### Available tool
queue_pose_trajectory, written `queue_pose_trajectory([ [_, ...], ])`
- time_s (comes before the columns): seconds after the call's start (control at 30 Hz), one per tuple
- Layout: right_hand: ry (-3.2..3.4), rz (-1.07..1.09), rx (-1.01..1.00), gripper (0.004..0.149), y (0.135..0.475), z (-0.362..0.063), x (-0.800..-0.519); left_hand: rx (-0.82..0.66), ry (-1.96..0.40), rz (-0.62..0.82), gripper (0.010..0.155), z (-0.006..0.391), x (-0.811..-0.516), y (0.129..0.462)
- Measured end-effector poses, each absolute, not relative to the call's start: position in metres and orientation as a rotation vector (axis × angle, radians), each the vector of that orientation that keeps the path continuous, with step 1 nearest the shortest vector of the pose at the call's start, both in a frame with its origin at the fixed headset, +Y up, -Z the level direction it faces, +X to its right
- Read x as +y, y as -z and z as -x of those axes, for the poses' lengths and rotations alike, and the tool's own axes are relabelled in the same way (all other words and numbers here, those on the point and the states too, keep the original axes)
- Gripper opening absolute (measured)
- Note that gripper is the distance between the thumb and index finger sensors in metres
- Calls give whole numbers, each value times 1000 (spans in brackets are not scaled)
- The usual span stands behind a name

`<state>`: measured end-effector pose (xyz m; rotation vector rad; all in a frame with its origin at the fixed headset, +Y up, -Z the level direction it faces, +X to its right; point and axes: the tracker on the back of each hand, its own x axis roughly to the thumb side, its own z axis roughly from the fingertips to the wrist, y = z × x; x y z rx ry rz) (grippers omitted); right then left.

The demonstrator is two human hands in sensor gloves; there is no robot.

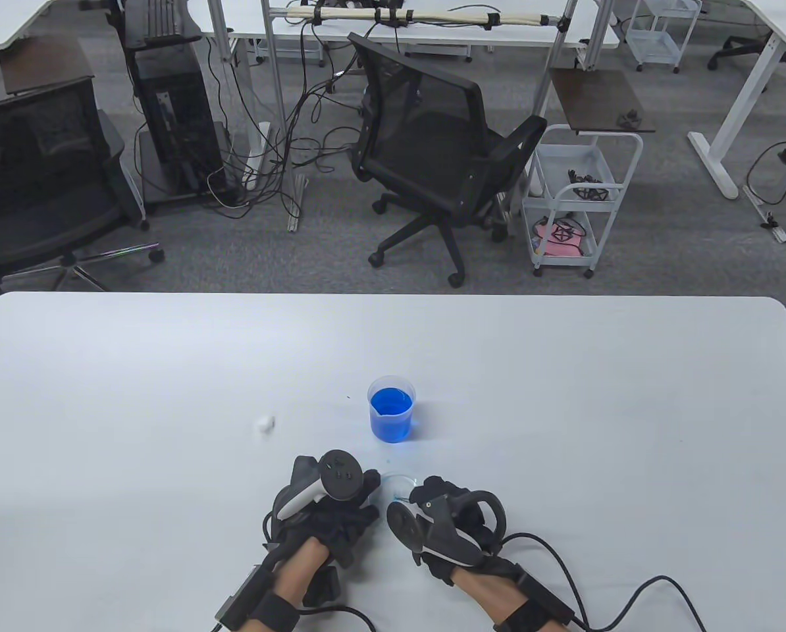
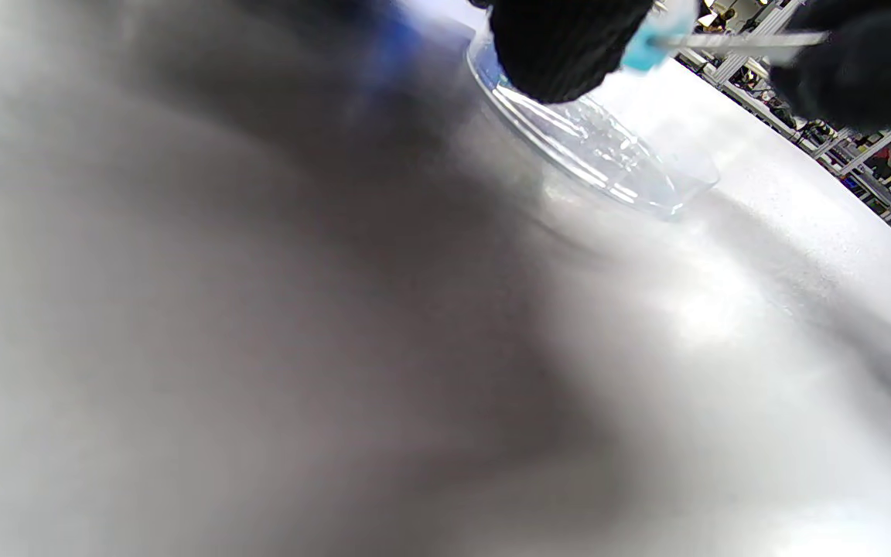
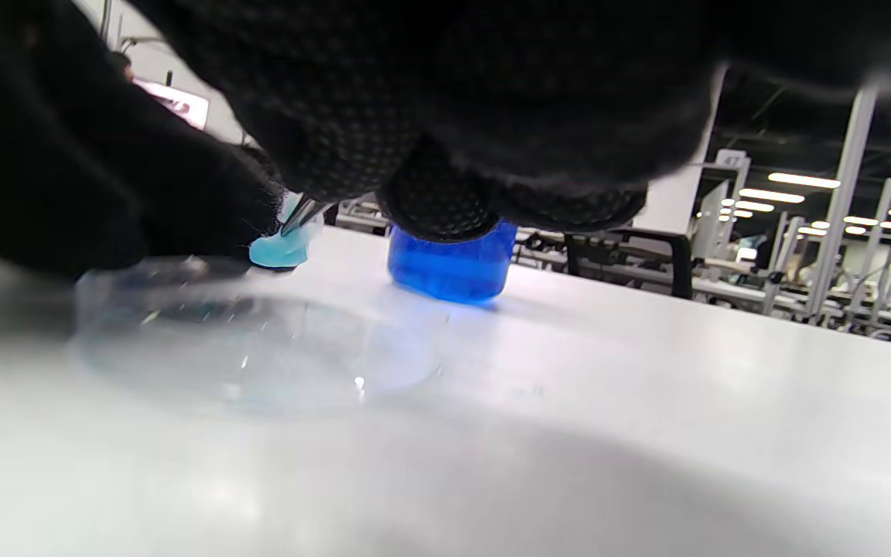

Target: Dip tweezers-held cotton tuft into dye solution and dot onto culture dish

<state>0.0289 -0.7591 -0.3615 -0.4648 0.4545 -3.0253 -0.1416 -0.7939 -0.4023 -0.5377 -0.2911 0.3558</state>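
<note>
A clear culture dish [image 1: 398,486] lies on the white table between my two hands. My right hand [image 1: 445,520] holds metal tweezers [image 2: 739,40] that pinch a blue-dyed cotton tuft [image 3: 279,249]. The tuft sits at the dish's rim [image 3: 252,340], low over it; I cannot tell whether it touches. My left hand [image 1: 330,507] is at the dish's left side, and one fingertip [image 2: 561,46] is against the rim [image 2: 592,147]; the rest of its hold is hidden. A beaker of blue dye [image 1: 391,408] stands just behind the dish and also shows in the right wrist view [image 3: 453,267].
A small white cotton tuft [image 1: 263,424] lies on the table to the left of the beaker. Cables run from both wrists off the near edge. Office chairs and a cart stand beyond the table's far edge.
</note>
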Motion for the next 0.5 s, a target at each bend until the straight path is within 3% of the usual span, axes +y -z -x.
queue_pose_trajectory([
  [0.5,2992,462,361,42,369,-26,-778,-287,-345,536,64,141,-793,402],
])
